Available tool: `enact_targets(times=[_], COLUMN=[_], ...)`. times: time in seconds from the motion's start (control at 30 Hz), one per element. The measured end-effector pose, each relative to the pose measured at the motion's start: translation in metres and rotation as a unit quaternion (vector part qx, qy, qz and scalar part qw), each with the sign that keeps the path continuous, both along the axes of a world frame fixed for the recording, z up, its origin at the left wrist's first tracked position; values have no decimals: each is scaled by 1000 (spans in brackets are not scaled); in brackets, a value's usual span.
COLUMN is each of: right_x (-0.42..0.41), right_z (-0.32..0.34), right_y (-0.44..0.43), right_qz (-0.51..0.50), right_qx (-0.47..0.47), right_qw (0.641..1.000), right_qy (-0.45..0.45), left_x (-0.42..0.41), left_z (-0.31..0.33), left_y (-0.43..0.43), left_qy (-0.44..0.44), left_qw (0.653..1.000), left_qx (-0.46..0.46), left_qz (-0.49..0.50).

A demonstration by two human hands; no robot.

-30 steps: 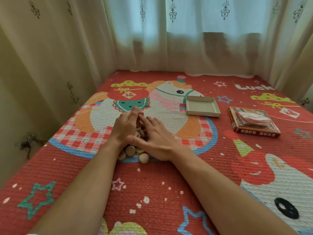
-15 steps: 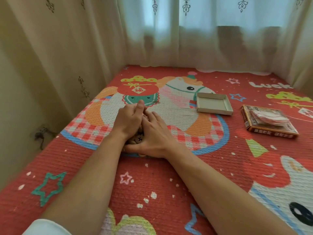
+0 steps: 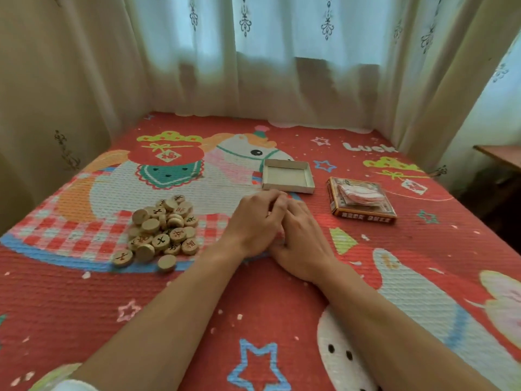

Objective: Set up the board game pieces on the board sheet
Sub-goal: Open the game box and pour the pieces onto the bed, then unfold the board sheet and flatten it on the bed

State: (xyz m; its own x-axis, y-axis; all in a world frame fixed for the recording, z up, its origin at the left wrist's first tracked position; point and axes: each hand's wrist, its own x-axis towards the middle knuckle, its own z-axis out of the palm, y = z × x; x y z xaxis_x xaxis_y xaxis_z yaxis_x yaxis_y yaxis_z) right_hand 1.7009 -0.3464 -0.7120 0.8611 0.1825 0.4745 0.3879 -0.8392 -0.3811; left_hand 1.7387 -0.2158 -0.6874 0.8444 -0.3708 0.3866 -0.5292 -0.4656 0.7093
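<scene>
A heap of round wooden game pieces (image 3: 162, 231) with red and black characters lies on the mat at the left; some are face down. My left hand (image 3: 253, 224) and my right hand (image 3: 306, 241) rest pressed together on the mat, to the right of the heap and apart from it. The left fingers curl over the right fingers and hide them; no piece shows in either hand. A folded pink-and-white board sheet (image 3: 362, 194) lies on the printed box lid (image 3: 363, 214) at the right.
An empty cardboard box tray (image 3: 287, 177) sits just beyond my hands. The red cartoon-print mat (image 3: 253, 306) covers the floor. Curtains (image 3: 282, 66) hang along the back and sides. A wooden furniture edge (image 3: 499, 155) shows at the far right.
Both hands have come off the heap of pieces and moved right together, toward the box tray. The heap is now uncovered.
</scene>
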Motion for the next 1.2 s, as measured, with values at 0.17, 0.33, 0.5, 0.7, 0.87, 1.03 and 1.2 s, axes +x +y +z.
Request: enact_targets(times=[0.17, 0.33, 0.5, 0.7, 0.87, 1.03, 1.2], right_x=[2, 14, 16, 9, -13, -27, -33], right_z=[2, 0, 0, 7, 8, 6, 12], right_y=[-90, -124, -121, -114, -77, -47, -28], right_qz=[-186, -277, -293, -267, -122, -67, -20], right_qx=[-37, -56, -58, -33, 28, 56, 121], right_qw=[979, 959, 953, 963, 983, 979, 976], right_qy=[-70, 9, 57, 8, -136, -182, -177], left_x=[-7, 0, 0, 0, -6, -16, -22], left_z=[-17, -23, -21, -22, -18, -17, -18], left_y=[-27, -13, -11, -12, -11, -8, -2], left_qy=[28, 140, 162, 143, 112, 81, 43], left_qw=[999, 979, 974, 979, 982, 985, 990], left_qx=[-36, -147, -155, -142, -150, -141, -135], left_qz=[-24, -22, -19, -15, -32, -57, -28])
